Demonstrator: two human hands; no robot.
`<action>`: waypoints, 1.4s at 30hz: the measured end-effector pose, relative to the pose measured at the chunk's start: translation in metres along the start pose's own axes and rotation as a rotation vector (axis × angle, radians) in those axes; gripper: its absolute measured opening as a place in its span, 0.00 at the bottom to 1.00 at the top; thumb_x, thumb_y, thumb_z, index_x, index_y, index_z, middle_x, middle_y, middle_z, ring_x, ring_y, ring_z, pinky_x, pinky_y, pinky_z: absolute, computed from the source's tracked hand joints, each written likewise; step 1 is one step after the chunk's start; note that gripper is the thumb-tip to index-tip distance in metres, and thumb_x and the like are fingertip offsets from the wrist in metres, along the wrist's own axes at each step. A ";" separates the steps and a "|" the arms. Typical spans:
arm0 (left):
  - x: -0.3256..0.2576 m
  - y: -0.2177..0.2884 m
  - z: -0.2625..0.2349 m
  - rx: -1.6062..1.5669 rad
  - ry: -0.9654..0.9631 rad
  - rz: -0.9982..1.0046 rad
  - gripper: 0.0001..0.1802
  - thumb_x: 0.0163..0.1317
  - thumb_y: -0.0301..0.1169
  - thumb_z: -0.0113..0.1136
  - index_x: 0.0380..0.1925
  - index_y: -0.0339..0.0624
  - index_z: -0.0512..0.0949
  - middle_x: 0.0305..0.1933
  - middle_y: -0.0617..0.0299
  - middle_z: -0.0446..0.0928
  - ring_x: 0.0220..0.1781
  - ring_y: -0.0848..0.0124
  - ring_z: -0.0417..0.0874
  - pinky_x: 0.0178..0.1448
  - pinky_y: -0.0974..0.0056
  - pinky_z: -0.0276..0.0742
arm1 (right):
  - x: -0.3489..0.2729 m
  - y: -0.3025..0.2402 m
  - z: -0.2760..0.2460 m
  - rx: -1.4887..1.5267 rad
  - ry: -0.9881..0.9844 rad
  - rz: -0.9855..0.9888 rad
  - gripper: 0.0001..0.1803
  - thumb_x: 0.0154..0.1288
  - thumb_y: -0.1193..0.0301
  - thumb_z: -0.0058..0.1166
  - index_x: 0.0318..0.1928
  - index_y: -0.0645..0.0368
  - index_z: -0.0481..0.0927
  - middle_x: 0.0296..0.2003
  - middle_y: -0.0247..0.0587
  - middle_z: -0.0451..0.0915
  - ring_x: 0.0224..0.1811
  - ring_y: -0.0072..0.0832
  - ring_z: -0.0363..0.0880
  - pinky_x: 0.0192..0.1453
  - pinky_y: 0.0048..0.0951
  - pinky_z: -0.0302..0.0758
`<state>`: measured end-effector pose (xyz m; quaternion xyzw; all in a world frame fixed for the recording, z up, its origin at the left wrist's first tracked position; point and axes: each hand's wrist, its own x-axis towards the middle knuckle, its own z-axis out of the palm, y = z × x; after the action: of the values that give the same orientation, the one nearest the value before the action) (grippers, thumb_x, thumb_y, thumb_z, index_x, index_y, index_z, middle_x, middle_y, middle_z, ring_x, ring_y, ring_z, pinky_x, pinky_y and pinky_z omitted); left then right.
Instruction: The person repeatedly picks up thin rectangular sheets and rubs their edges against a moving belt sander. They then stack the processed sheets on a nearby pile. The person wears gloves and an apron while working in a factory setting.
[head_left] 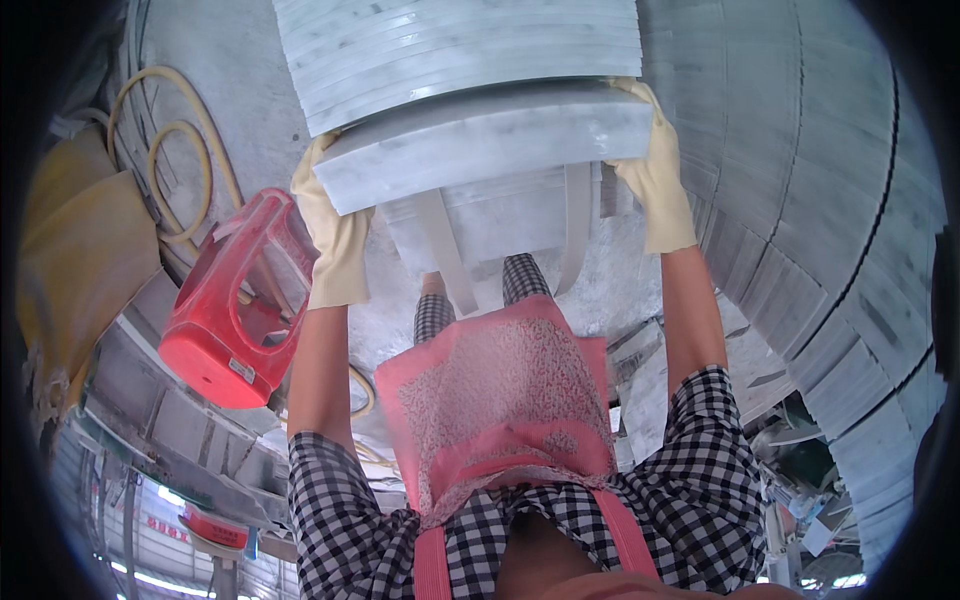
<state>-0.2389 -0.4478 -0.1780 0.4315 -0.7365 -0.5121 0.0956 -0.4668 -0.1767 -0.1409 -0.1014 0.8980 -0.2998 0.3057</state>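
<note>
A long white-and-grey stone slab [490, 140] is held level in front of me, one end in each hand. At its left end my left hand [328, 225], in a cream rubber glove, is closed round the edge. The right end is gripped by my right hand [655, 170] in a matching glove, with the fingers over the top edge. Just beyond the slab rises a stack of similar slabs [450, 50]. Below it are more stone pieces [480, 230], with two pale straps [440, 250] hanging in front. The undersides of my fingers are hidden.
A red plastic stool [235, 310] stands left of my left forearm. Behind it a yellow hose [205, 150] lies coiled on the floor beside a yellow-brown sheet [85, 220]. Tall rows of stacked stone slabs [790, 150] line the right side.
</note>
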 end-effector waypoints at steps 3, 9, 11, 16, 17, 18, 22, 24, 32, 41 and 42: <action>0.011 -0.004 0.006 -0.222 0.051 -0.126 0.19 0.61 0.28 0.62 0.53 0.35 0.78 0.50 0.54 0.81 0.52 0.59 0.83 0.54 0.64 0.80 | 0.001 -0.003 0.003 -0.231 0.123 0.000 0.34 0.47 0.80 0.70 0.58 0.58 0.75 0.56 0.42 0.79 0.53 0.41 0.81 0.55 0.34 0.79; 0.021 -0.012 -0.014 0.260 -0.525 -0.076 0.19 0.66 0.29 0.56 0.57 0.39 0.78 0.61 0.48 0.78 0.66 0.61 0.77 0.70 0.62 0.69 | -0.007 -0.011 -0.022 0.274 -0.140 -0.126 0.38 0.57 0.70 0.69 0.67 0.64 0.68 0.67 0.49 0.70 0.69 0.39 0.69 0.73 0.34 0.64; 0.011 -0.009 -0.024 -0.243 -0.345 -0.254 0.22 0.69 0.32 0.53 0.61 0.39 0.75 0.65 0.49 0.75 0.69 0.60 0.73 0.73 0.61 0.64 | -0.007 -0.009 -0.029 0.606 -0.117 -0.037 0.40 0.64 0.60 0.62 0.71 0.65 0.61 0.70 0.49 0.65 0.74 0.35 0.61 0.76 0.33 0.56; 0.006 0.013 -0.018 -0.927 -0.303 -0.486 0.37 0.75 0.54 0.39 0.73 0.39 0.58 0.75 0.53 0.61 0.76 0.63 0.61 0.76 0.62 0.59 | 0.005 -0.004 -0.017 0.850 -0.184 0.015 0.42 0.75 0.48 0.45 0.76 0.64 0.53 0.75 0.48 0.56 0.78 0.35 0.52 0.78 0.32 0.50; 0.008 0.019 -0.013 -0.848 -0.272 -0.582 0.38 0.75 0.56 0.39 0.73 0.38 0.58 0.75 0.53 0.61 0.76 0.63 0.62 0.76 0.62 0.59 | 0.005 -0.005 -0.014 0.777 -0.157 0.080 0.42 0.75 0.47 0.43 0.76 0.64 0.53 0.75 0.48 0.56 0.78 0.36 0.52 0.78 0.32 0.50; 0.011 0.025 -0.006 -0.743 -0.173 -0.677 0.40 0.74 0.58 0.39 0.73 0.38 0.58 0.75 0.53 0.61 0.75 0.62 0.62 0.77 0.62 0.59 | 0.005 -0.007 -0.013 0.709 -0.127 0.142 0.42 0.75 0.46 0.41 0.76 0.64 0.53 0.75 0.48 0.56 0.78 0.36 0.51 0.78 0.32 0.50; 0.023 0.041 0.010 -0.566 -0.052 -0.775 0.45 0.72 0.64 0.39 0.72 0.35 0.59 0.74 0.52 0.63 0.74 0.63 0.63 0.77 0.64 0.59 | 0.002 -0.022 -0.021 0.481 -0.115 0.175 0.41 0.75 0.45 0.39 0.74 0.64 0.57 0.74 0.46 0.59 0.78 0.35 0.53 0.78 0.32 0.51; 0.026 0.040 0.015 -0.546 -0.053 -0.751 0.45 0.72 0.64 0.39 0.72 0.34 0.59 0.74 0.52 0.63 0.74 0.64 0.63 0.77 0.64 0.58 | -0.003 -0.031 -0.026 0.380 -0.101 0.168 0.41 0.75 0.44 0.39 0.73 0.64 0.59 0.74 0.46 0.60 0.78 0.35 0.54 0.78 0.32 0.52; 0.036 0.002 0.025 -0.369 -0.133 -0.573 0.43 0.73 0.61 0.40 0.72 0.34 0.60 0.74 0.53 0.63 0.74 0.62 0.64 0.76 0.63 0.59 | 0.012 -0.034 -0.021 0.274 -0.063 0.159 0.32 0.76 0.49 0.37 0.70 0.57 0.66 0.71 0.45 0.65 0.75 0.39 0.58 0.77 0.35 0.54; 0.012 0.024 -0.019 0.287 -0.132 -0.585 0.39 0.74 0.57 0.40 0.71 0.38 0.62 0.72 0.48 0.65 0.73 0.57 0.66 0.73 0.58 0.63 | -0.078 0.030 -0.029 0.008 0.041 -0.270 0.29 0.75 0.55 0.44 0.70 0.53 0.68 0.72 0.43 0.64 0.77 0.35 0.56 0.78 0.36 0.54; -0.008 0.016 -0.032 0.116 -0.169 -0.557 0.38 0.73 0.57 0.41 0.71 0.38 0.61 0.73 0.48 0.65 0.73 0.56 0.66 0.73 0.57 0.63 | -0.118 0.065 -0.031 0.301 -0.044 -0.049 0.30 0.74 0.54 0.48 0.71 0.53 0.67 0.72 0.42 0.64 0.77 0.34 0.58 0.77 0.36 0.56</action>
<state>-0.2234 -0.4617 -0.1477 0.5777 -0.6231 -0.5097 -0.1350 -0.3925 -0.0667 -0.1033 -0.0827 0.8334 -0.4360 0.3295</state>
